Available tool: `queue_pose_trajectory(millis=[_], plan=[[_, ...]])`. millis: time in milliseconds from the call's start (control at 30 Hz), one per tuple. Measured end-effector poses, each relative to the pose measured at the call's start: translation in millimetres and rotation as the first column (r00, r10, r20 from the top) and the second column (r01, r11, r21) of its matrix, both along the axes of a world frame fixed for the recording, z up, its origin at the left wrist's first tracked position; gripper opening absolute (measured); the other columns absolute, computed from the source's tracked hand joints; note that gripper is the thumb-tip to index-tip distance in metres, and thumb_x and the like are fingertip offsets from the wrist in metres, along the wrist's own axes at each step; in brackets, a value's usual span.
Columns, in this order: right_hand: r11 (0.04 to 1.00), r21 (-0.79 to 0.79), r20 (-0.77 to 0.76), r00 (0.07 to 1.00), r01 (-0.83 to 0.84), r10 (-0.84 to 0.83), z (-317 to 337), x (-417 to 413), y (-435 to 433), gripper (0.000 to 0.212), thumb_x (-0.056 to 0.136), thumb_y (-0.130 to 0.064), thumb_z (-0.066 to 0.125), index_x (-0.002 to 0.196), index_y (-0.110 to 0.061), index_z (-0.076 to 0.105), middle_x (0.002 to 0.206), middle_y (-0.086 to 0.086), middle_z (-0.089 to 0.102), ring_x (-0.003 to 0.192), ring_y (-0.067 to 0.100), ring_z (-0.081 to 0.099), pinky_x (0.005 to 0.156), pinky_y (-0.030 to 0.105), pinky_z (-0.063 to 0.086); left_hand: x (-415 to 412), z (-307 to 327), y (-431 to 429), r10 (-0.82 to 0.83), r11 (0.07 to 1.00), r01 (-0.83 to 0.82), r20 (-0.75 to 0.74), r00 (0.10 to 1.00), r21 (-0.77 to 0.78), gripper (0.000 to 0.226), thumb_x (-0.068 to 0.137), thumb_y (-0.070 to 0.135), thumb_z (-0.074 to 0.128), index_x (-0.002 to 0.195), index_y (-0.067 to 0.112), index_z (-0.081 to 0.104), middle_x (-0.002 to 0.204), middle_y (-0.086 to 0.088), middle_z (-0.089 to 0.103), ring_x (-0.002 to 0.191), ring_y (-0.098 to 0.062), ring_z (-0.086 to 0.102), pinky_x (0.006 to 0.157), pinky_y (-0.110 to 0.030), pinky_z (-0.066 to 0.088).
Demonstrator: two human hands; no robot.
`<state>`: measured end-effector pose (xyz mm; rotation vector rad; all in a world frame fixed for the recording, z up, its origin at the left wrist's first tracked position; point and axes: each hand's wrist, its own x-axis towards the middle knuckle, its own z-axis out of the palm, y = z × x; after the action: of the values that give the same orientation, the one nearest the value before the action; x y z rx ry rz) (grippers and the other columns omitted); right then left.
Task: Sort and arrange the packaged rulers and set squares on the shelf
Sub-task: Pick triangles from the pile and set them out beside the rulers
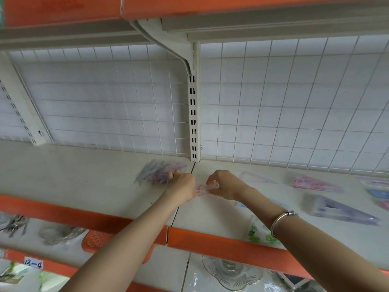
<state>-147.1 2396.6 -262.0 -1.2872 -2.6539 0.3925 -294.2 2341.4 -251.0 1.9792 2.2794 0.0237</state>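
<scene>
1. Your left hand (181,183) reaches to the back of the cream metal shelf (84,175), fingers curled onto a fanned pile of clear-packaged rulers (156,171) printed in pink and purple. The pile lies just left of the seam between two shelf boards, near the white wire-grid back panel (105,102).
2. Your right hand (226,185), just beside the left, pinches a narrow clear-packaged ruler with pink print (203,189) between thumb and fingertips. The ruler's other end runs toward your left hand, and blur hides whether the two touch.
3. A silver bangle (283,219) circles your right forearm.
4. To the right of your hands, more packs lie flat and scattered on the same shelf, apart from one another: a pale clear triangular set square (257,178), a pink packaged set square (314,183), a larger purple packaged set square (342,210), and blue and pink packs (379,191) at the frame's edge.
5. A clear pack with green print (257,231) lies near the shelf's orange front lip (221,241), partly hidden under your right forearm.
6. On the shelf below sit clear glass dishes (231,272), an orange perforated plastic item (95,239) and a handwritten label reading "12-4" (33,265).
</scene>
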Motion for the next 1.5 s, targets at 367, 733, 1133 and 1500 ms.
queue_pose_trajectory(millis=[367, 733, 1133, 1500], plan=[[0.995, -0.054, -0.180, 0.979, 0.087, -0.096, -1, 7, -4, 0.032, 0.086, -0.013, 0.063, 0.118, -0.013, 0.063, 0.119, 0.009, 0.057, 0.106, 0.021, 0.054, 0.082, 0.018, 0.037, 7, 1, 5, 0.077, 0.981, -0.048, 0.149, 0.986, -0.187, 0.026, 0.083, 0.009, 0.058, 0.104, -0.005, 0.062, 0.116, -0.024, 0.062, 0.120, -0.042, 0.050, 0.102, -0.057, 0.038], [0.831, -0.413, -0.653, 0.514, 0.373, -0.556, 10, 9, 3, 0.032, 0.081, -0.021, 0.074, 0.101, -0.013, 0.050, 0.123, 0.014, 0.045, 0.096, 0.027, 0.056, 0.086, 0.040, 0.052, 22, -2, 10, 0.064, 0.981, -0.157, 0.576, 0.815, 0.113, 0.012, 0.090, 0.022, 0.060, 0.080, 0.017, 0.057, 0.076, -0.005, 0.052, 0.070, -0.019, 0.047, 0.059, -0.024, 0.034], [0.800, -0.460, -0.713, 0.377, 0.385, -0.591, 32, 30, -8, 0.057, 0.069, -0.015, 0.083, 0.111, -0.008, 0.045, 0.105, 0.005, 0.045, 0.076, 0.019, 0.056, 0.073, 0.041, 0.058, 56, 3, 15, -0.086, 0.956, -0.130, 0.672, 0.735, 0.264, 0.013, 0.087, 0.015, 0.067, 0.095, 0.005, 0.068, 0.090, -0.005, 0.064, 0.080, -0.013, 0.055, 0.067, -0.018, 0.037], [0.836, -0.160, -0.628, 0.599, 0.525, -0.497, 41, 93, 17, 0.062, 0.077, 0.012, 0.061, 0.130, -0.013, 0.039, 0.115, 0.005, 0.056, 0.094, 0.025, 0.058, 0.059, 0.022, 0.048, 83, 6, 32, -0.295, 0.901, 0.104, 0.421, 0.858, 0.420, 0.025, 0.083, 0.034, 0.071, 0.098, 0.015, 0.067, 0.101, 0.000, 0.068, 0.102, -0.017, 0.054, 0.083, -0.028, 0.042]])
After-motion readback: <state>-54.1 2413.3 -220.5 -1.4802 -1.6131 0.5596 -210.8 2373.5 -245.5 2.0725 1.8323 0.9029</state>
